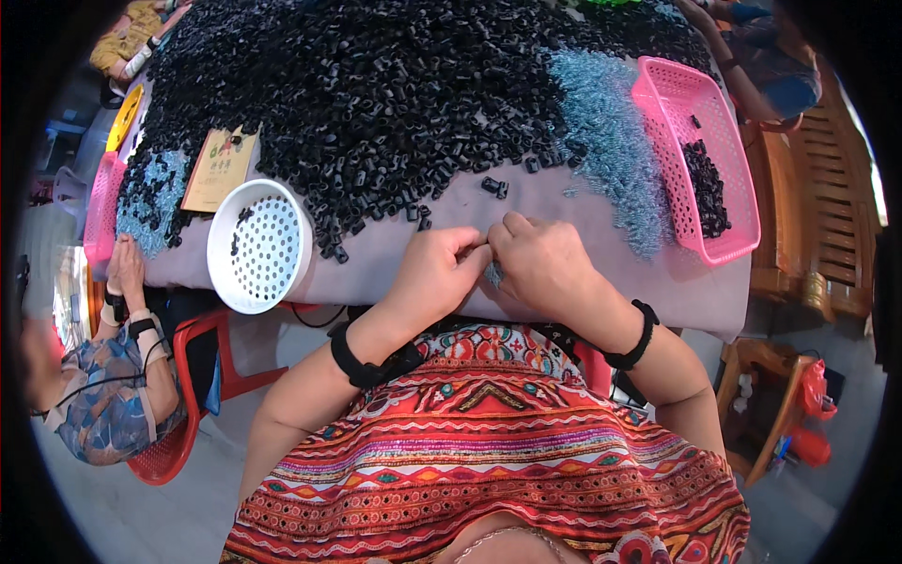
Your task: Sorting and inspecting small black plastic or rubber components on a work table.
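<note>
My left hand (434,274) and my right hand (547,256) meet above the near edge of the cloth-covered table, fingertips pressed together. Both are closed. Whatever the left fingers pinch is hidden between the hands. Below the curled fingers of the right hand, a few small clear bluish pieces (493,274) show, apparently held in the palm. Just beyond the hands lie a few loose small black plastic parts (494,188), at the front of a large heap of black parts (395,103). A pile of clear bluish pieces (611,141) spreads to the right.
A white perforated basket (215,246) with a few black parts stands at left, beside a booklet (221,171). At right is a pink basket (742,202) holding black parts. Another person's hands (125,268) rest at the table's left edge; a red chair (195,376) stands below.
</note>
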A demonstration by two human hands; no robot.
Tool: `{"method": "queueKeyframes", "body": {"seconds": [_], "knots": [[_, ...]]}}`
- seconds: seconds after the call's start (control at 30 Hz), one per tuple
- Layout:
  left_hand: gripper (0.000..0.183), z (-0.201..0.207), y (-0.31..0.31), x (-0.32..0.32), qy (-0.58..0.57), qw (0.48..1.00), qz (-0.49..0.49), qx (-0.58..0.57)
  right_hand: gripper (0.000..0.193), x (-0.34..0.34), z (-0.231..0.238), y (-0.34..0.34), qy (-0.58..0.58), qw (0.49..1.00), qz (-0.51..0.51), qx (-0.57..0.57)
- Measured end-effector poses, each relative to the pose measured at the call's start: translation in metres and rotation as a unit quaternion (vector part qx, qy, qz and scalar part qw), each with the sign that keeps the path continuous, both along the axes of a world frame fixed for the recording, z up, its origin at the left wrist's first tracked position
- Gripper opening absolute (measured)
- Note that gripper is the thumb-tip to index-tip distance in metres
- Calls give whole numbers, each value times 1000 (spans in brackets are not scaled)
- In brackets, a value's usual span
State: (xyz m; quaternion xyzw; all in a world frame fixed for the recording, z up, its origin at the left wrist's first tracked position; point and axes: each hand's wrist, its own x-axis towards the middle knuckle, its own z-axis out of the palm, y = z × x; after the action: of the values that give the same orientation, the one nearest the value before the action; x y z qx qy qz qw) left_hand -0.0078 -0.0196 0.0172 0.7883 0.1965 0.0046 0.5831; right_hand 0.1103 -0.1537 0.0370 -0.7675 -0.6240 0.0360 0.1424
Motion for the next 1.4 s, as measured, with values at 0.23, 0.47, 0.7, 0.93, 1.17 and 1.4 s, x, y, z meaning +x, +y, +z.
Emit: {"method": "queueKeyframes", "body": {"seconds": [0.23,0.47,0.7,0.93,1.17,1.4], "knots": [[21,21,30,-8,-97,988,104,-65,33,90,64,-72,-16,926,-365,99],[26,6,36,-22,-50,963,12,263,27,127,45,-110,-156,899,-368,178],[20,10,40,-21,-38,957,-10,289,25,73,0,-46,50,979,-194,37],[22,11,47,-27,-36,973,-4,229,26,72,-4,-59,112,970,-217,5],[20,8,53,-23,-53,944,-17,326,23,76,-16,-53,74,966,-248,16],[21,5,42,-21,-117,974,50,188,19,71,-9,-58,60,961,-266,40]]}}
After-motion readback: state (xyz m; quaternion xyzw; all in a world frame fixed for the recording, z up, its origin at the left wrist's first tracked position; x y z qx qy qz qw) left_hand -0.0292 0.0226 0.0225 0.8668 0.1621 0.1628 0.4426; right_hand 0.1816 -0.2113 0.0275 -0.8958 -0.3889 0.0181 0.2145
